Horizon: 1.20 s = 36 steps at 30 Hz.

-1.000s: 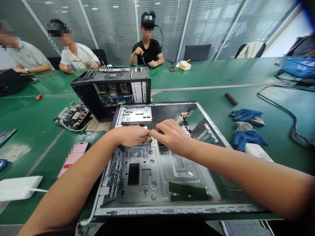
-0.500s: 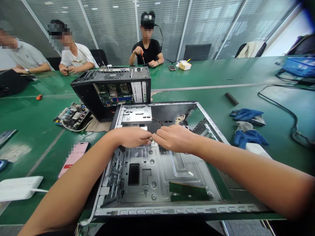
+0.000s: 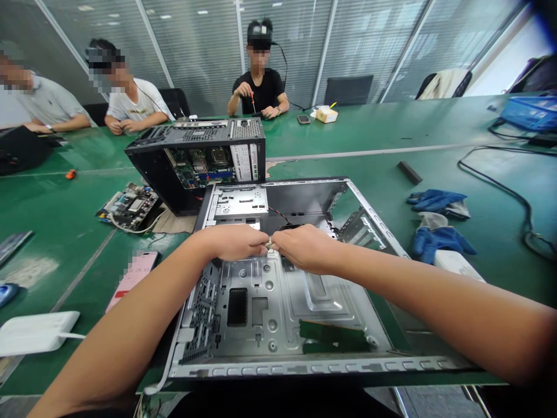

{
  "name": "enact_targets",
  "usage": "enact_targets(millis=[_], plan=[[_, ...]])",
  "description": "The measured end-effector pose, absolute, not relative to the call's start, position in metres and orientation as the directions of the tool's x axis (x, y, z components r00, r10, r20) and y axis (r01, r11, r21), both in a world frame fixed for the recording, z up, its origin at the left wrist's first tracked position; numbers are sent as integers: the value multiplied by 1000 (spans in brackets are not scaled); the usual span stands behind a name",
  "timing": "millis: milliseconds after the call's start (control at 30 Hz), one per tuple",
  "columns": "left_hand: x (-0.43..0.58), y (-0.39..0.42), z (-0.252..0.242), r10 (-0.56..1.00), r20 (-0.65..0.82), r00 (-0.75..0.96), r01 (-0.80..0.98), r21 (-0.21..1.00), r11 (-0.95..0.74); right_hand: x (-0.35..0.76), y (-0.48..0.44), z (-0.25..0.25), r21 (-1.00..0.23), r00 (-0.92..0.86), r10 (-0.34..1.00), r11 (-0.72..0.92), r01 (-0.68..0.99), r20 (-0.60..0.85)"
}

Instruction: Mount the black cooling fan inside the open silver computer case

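Observation:
Over an open metal computer case [image 3: 287,302] lying on its side, my two hands meet fingertip to fingertip. My left hand [image 3: 240,242] is closed in a pinch at the left. From the right, my right hand [image 3: 304,247] pinches against it, fingers pressed together. A small pale piece [image 3: 270,242] shows between the fingertips; its kind cannot be made out. Behind the hands, a thin dark and red cable [image 3: 279,215] runs from the metal drive bay [image 3: 242,201]. Two green memory modules [image 3: 333,334] lie on the case floor near its front side.
Another computer case [image 3: 195,157] stands behind, its motherboard exposed. To the left are a loose circuit board [image 3: 129,206], a pink phone [image 3: 134,276] and a white adapter [image 3: 39,332]. Blue gloves [image 3: 439,244] lie right. Across the table, a person [image 3: 259,87] holds a screwdriver.
My right hand has turned slightly and its fingers have drawn closer together. The pale bundle that showed beyond it no longer does. My left hand stays nearly in place.

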<state>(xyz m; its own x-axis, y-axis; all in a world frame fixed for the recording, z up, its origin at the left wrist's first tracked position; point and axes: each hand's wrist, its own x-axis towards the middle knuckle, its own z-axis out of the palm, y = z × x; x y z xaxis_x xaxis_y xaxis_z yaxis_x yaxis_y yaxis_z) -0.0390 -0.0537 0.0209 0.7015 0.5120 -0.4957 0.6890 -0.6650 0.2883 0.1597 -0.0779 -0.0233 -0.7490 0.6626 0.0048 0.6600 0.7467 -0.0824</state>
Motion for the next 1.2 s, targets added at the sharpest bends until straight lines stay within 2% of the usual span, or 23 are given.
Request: enact_targets(millis=[267,567,667,833,967,1200], plan=[[-38,-54,20,501,-508,701,684,278,-675,158,-77,-18,-364,-707,703,640,677,-80],[-39,-54,23,397,-532,748,639,417,-646,156,-81,-19,-254,-735,666,695,673,-126],[-39,-54,24,393,-588,707,681,417,-603,156,-81,-20,-244,-751,651,714,656,-115],[-43,-52,22,431,-636,639,746,378,-548,159,-79,-25,-297,-779,626,736,608,-46],[-45,-50,18,432,-678,594,781,358,-512,159,-79,-25,-384,-757,653,690,614,-36],[-45,-49,17,484,-656,580,793,315,-522,154,-77,-27,-644,-667,742,478,598,-68]])
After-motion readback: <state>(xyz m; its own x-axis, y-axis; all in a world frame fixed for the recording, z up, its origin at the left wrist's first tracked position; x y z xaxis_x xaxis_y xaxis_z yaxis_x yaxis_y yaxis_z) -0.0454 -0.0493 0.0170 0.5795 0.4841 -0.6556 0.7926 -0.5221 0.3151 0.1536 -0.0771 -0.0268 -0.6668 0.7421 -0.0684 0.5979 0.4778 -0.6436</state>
